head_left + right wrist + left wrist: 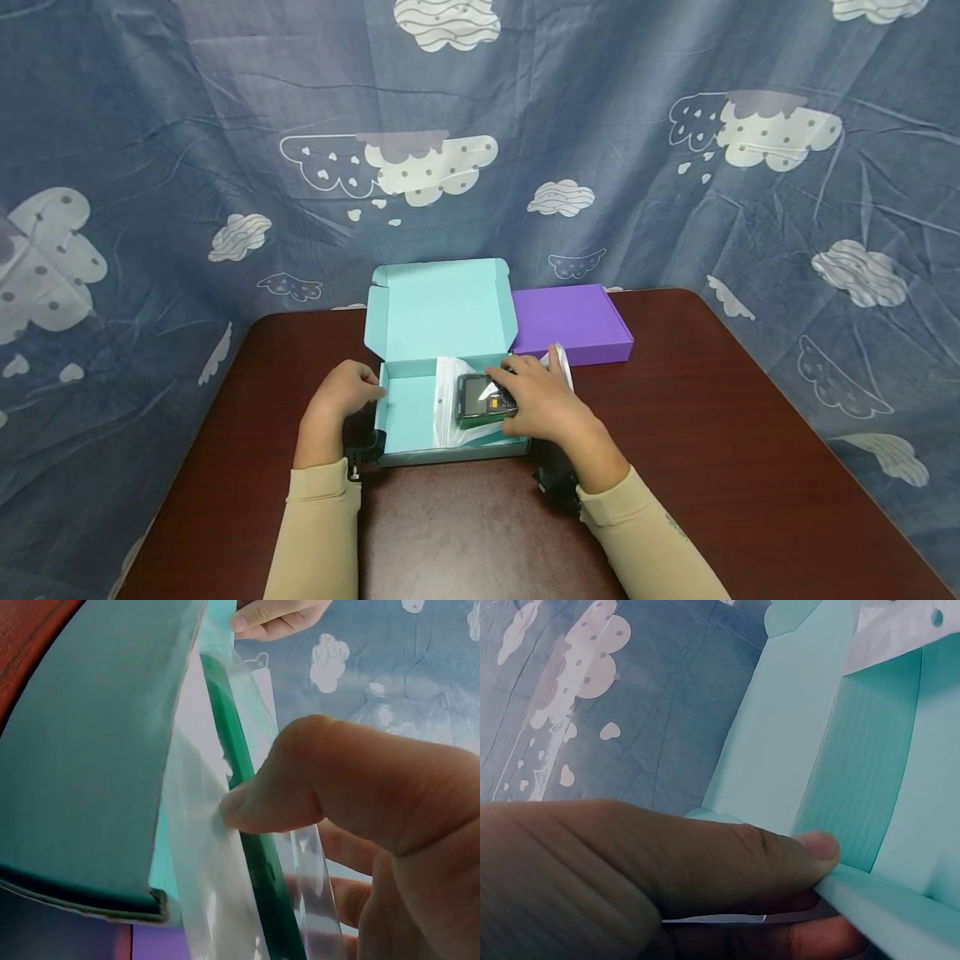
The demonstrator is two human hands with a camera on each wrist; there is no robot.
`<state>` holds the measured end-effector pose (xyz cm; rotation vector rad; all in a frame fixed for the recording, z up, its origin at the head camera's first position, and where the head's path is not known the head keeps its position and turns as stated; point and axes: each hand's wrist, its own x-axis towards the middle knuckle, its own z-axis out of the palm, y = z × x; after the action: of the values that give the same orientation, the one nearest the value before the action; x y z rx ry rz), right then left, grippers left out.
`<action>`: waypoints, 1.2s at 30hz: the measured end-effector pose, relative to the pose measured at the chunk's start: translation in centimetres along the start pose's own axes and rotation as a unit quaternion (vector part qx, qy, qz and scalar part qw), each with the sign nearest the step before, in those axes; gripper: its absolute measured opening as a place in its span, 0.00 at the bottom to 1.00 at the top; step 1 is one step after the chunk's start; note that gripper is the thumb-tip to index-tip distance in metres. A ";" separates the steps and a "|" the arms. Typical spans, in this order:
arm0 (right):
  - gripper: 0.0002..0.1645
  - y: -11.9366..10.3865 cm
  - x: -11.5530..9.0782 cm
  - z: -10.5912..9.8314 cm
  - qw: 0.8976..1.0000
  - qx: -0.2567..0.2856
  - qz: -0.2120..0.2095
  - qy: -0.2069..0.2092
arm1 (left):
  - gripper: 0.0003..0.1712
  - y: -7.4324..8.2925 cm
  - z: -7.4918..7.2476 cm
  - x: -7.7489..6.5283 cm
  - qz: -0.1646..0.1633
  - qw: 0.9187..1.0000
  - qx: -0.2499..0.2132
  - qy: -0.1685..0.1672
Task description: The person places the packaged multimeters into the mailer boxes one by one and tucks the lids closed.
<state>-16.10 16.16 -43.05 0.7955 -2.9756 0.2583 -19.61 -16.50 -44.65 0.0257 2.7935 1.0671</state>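
An open turquoise cardboard box point(408, 408) lies on the table with its lid point(447, 308) raised at the back. My left hand point(345, 392) pinches the box's left side wall point(900, 907), thumb over the top edge in the left wrist view. Over the right half of the box, my right hand point(547, 400) grips a green-edged handheld device point(474, 396) with a grey screen and an orange key. The device is in a clear-and-white plastic bag point(447, 383). In the right wrist view the thumb presses along its green edge point(270, 892); the other fingers are partly hidden behind the bag.
A closed purple box point(570, 321) lies right behind the turquoise one. The dark red-brown table point(675, 433) extends to both sides and to the front. A blue cloud-patterned curtain point(600, 100) hangs behind and beside the table.
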 end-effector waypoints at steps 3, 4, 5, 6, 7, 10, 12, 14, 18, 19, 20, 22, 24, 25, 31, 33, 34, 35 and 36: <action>0.48 -0.2 0.2 0.2 1.000 0.010 0.001 0.010 | 0.10 0.0 0.0 0.0 -0.001 1.000 -0.001 0.001; 0.46 -0.3 0.2 0.3 1.000 0.015 0.000 0.012 | 0.10 0.0 0.0 0.0 -0.002 1.000 -0.001 0.001; 0.44 -0.4 0.3 0.5 1.000 0.015 -0.002 0.014 | 0.10 -0.1 0.0 -0.1 -0.003 1.000 -0.001 0.001; 0.42 -0.4 0.3 0.5 1.000 0.016 -0.003 0.015 | 0.10 -0.1 0.0 -0.1 -0.004 1.000 -0.002 0.001; 0.41 -0.5 0.4 0.6 1.000 0.013 -0.005 0.014 | 0.10 -0.1 0.1 -0.1 -0.005 1.000 -0.002 0.001; 0.39 -0.6 0.4 0.7 1.000 0.004 -0.007 0.000 | 0.10 -0.2 0.1 -0.1 -0.006 1.000 -0.003 0.001; 0.40 -0.6 0.2 0.4 1.000 0.006 -0.005 -0.009 | 0.10 -0.2 0.1 -0.1 -0.007 1.000 -0.005 0.001; 0.41 -0.3 0.0 -0.1 1.000 0.016 0.000 -0.012 | 0.10 -0.2 0.1 -0.1 -0.007 1.000 -0.005 0.001; 0.40 0.9 -0.8 -1.8 0.998 0.035 0.032 0.032 | 0.09 -0.1 0.0 -0.1 -0.005 1.000 -0.006 0.000; 0.38 1.3 -1.1 -2.2 0.997 0.037 0.048 0.045 | 0.09 -0.1 0.0 -0.1 -0.005 1.000 -0.007 -0.001; 0.36 1.7 -1.3 -2.7 0.995 0.041 0.067 0.057 | 0.09 0.0 -0.1 -0.1 -0.005 1.000 -0.006 -0.001; 0.32 2.3 -1.9 -3.6 0.990 0.047 0.114 0.064 | 0.09 0.1 -0.1 -0.1 -0.005 1.000 -0.004 -0.001; 0.28 2.8 -2.5 -4.3 0.985 0.058 0.157 0.047 | 0.09 0.2 -0.2 -0.1 -0.004 1.000 -0.001 -0.001; 0.25 3.0 -2.6 -4.6 0.982 0.063 0.173 0.033 | 0.09 0.3 -0.2 -0.1 -0.004 1.000 0.001 -0.001; 0.17 3.3 -3.1 -5.0 0.975 0.100 0.197 -0.035 | 0.10 0.4 -0.2 -0.1 -0.002 1.000 0.006 -0.003; 0.16 3.1 -3.1 -4.9 0.976 0.103 0.189 -0.040 | 0.11 0.4 -0.1 -0.1 -0.004 1.000 0.007 -0.003; 0.16 3.0 -3.0 -4.9 0.976 0.102 0.186 -0.041 | 0.11 0.3 -0.1 -0.1 -0.005 1.000 0.007 -0.003; 0.16 2.9 -3.0 -4.8 0.977 0.101 0.184 -0.042 | 0.12 0.3 0.0 -0.1 -0.006 1.000 0.008 -0.003; 0.16 2.8 -2.9 -4.8 0.977 0.100 0.182 -0.044 | 0.12 0.3 0.0 -0.1 -0.007 1.000 0.008 -0.002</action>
<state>-14.91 20.82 -39.03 0.2685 -3.1991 0.5575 -19.53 -16.27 -44.48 0.0117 2.7941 1.0398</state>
